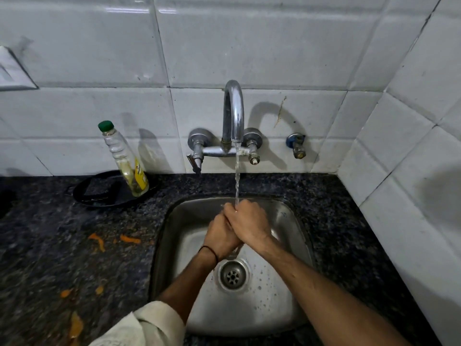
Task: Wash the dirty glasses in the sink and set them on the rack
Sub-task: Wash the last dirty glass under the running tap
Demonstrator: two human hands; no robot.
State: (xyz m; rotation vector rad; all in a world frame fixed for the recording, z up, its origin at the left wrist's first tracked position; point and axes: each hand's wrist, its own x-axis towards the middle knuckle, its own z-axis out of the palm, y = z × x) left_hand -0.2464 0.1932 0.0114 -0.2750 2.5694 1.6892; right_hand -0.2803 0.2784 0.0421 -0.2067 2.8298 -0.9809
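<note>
While water runs from the faucet (233, 113) onto them, the 2 hands are pressed together over the steel sink (287, 221): the right hand (249, 222) wraps over the left hand (220, 237), fingers curled closed around each other. Whether they grip anything between them cannot be told, and no glass shows in view. Below the hands sits the drain (232, 274). On the dark granite counter (50, 245) lie orange peel scraps (129, 238), and a green-capped bottle (123, 158) leans in a black tray (99, 191) against the white tiles.
</note>
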